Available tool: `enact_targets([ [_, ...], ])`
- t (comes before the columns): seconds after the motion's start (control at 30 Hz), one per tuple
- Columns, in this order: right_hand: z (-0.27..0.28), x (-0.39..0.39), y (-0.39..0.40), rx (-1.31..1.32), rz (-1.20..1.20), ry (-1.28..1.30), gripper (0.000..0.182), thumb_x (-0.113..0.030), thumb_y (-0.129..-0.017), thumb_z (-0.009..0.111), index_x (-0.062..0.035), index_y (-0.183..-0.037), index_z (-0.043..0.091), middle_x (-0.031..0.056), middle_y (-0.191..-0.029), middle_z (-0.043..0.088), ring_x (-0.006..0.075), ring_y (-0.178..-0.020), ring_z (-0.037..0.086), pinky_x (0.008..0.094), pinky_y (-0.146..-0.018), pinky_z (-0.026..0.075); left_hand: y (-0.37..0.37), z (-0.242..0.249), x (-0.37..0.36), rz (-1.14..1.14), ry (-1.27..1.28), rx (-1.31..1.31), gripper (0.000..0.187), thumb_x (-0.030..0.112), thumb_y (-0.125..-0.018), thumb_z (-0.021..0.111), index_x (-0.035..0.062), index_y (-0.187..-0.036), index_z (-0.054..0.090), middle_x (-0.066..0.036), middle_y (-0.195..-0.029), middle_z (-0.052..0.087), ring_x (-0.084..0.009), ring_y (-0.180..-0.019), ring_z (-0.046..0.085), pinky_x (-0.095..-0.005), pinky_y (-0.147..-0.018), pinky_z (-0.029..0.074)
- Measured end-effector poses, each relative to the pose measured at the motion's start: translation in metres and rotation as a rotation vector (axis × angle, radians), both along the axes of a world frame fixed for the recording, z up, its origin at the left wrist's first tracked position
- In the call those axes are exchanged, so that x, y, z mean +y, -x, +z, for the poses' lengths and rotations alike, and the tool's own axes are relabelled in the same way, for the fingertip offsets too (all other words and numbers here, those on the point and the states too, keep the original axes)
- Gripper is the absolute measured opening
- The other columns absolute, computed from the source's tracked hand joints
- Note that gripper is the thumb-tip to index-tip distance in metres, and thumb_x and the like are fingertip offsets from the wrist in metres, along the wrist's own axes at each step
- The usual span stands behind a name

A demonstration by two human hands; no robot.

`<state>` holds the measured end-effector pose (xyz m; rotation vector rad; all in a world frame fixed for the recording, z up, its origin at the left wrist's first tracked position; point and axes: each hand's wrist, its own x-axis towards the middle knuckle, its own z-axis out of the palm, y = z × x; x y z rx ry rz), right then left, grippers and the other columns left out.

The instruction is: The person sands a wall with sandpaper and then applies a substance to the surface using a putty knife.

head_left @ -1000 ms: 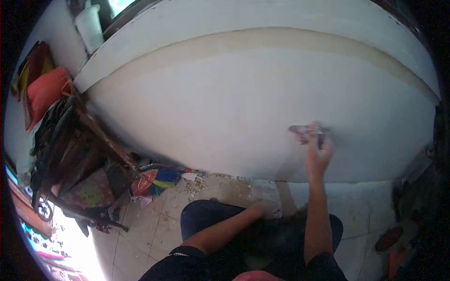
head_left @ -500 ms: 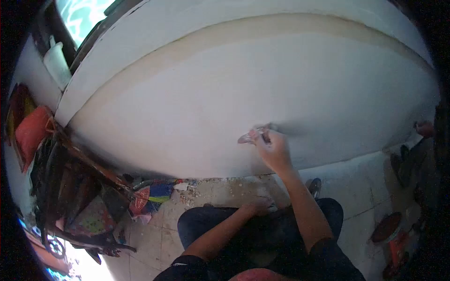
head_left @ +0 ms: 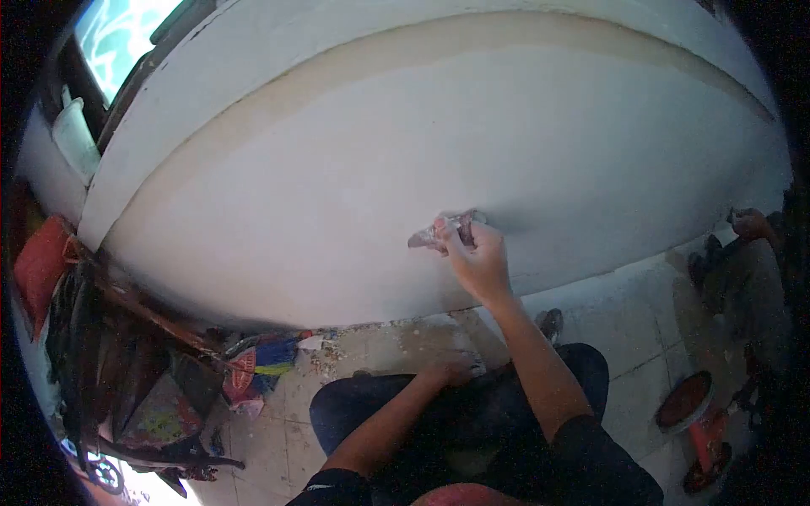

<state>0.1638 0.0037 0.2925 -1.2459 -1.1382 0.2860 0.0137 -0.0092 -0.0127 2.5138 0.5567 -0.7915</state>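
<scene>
My right hand (head_left: 479,257) is closed on a reddish-brown, white-dusted piece of sandpaper (head_left: 430,237), folded with a pointed end sticking out to the left. It is held against the broad white wall panel (head_left: 354,152), in the lower middle part. Resting low between my knees is my left hand (head_left: 454,372), below the panel's bottom edge. Its fingers are dim and blurred against the floor, and I cannot tell how they are held.
A co-worker's hand (head_left: 749,223) is near the panel's far right end. At lower right stands a red stool (head_left: 685,400). Dark bent metal frames (head_left: 160,320), a red bag (head_left: 40,257) and colourful packaging (head_left: 268,361) lie at left. White crumbs dot the tiled floor (head_left: 337,358).
My right hand has shifted slightly left and up in view with the sandpaper. The whole view has turned a little. At right, more of the co-worker's hand and arm shows.
</scene>
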Motion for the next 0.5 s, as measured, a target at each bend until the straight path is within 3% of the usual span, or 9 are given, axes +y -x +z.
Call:
enact_targets([
  [0.1, 0.011, -0.006, -0.017, 0.169, -0.159, -0.095, 0.031, -0.030, -0.102, 0.068, -0.0001, -0.098, 0.075, 0.0065, -0.080, 0.076, 0.0132, -0.072, 0.071, 0.0295, -0.066, 0.053, 0.000, 0.175, -0.027, 0.096, -0.078, -0.015, 0.056, 0.050, -0.094, 0.065, 0.0212, -0.142, 0.061, -0.010, -0.145, 0.062, -0.0345, -0.131, 0.058, -0.0544, -0.113, 0.042],
  [0.13, 0.020, -0.009, -0.019, 0.162, -0.143, -0.088, 0.031, -0.030, -0.102, 0.068, -0.0001, -0.098, 0.075, 0.0065, -0.080, 0.076, 0.0132, -0.072, 0.071, 0.0295, -0.066, 0.053, 0.002, 0.165, -0.026, 0.112, -0.071, -0.021, 0.056, 0.050, -0.094, 0.065, 0.0212, -0.142, 0.061, -0.010, -0.145, 0.062, -0.0345, -0.131, 0.058, -0.0544, -0.113, 0.042],
  [0.2, 0.036, -0.017, -0.025, 0.306, -0.177, -0.243, 0.035, -0.033, -0.100, 0.070, 0.0020, -0.095, 0.075, 0.0075, -0.079, 0.075, 0.0147, -0.070, 0.070, 0.0309, -0.066, 0.052, 0.002, 0.149, -0.020, 0.074, -0.012, -0.020, 0.045, 0.032, -0.101, 0.047, 0.0081, -0.136, 0.063, -0.015, -0.148, 0.057, -0.0342, -0.137, 0.053, -0.0481, -0.114, 0.043],
  [0.3, 0.023, -0.019, -0.022, 0.135, -0.157, -0.138, 0.037, -0.034, -0.100, 0.070, 0.0019, -0.093, 0.074, 0.0079, -0.079, 0.075, 0.0145, -0.070, 0.069, 0.0298, -0.067, 0.053, 0.002, 0.158, -0.020, -0.044, -0.026, -0.053, 0.044, 0.030, -0.102, 0.046, 0.0077, -0.136, 0.062, -0.014, -0.151, 0.054, -0.0338, -0.140, 0.051, -0.0476, -0.116, 0.040],
  [0.4, 0.017, -0.011, -0.007, 0.007, 0.007, -0.008, 0.033, -0.032, -0.102, 0.068, -0.0014, -0.092, 0.074, 0.0066, -0.079, 0.075, 0.0125, -0.070, 0.069, 0.0277, -0.066, 0.053, 0.006, 0.021, -0.006, -0.105, -0.056, -0.227, 0.042, 0.029, -0.101, 0.050, 0.0073, -0.134, 0.064, -0.016, -0.146, 0.059, -0.0355, -0.134, 0.057, -0.0482, -0.112, 0.045],
  [0.5, 0.003, -0.005, -0.015, -0.051, -0.150, -0.168, 0.033, -0.032, -0.102, 0.068, -0.0012, -0.093, 0.073, 0.0064, -0.081, 0.075, 0.0125, -0.070, 0.069, 0.0283, -0.066, 0.053, 0.001, 0.205, -0.030, 0.266, 0.011, -0.012, 0.042, 0.028, -0.097, 0.056, 0.0068, -0.132, 0.065, -0.017, -0.142, 0.061, -0.0364, -0.130, 0.059, -0.0480, -0.110, 0.047],
])
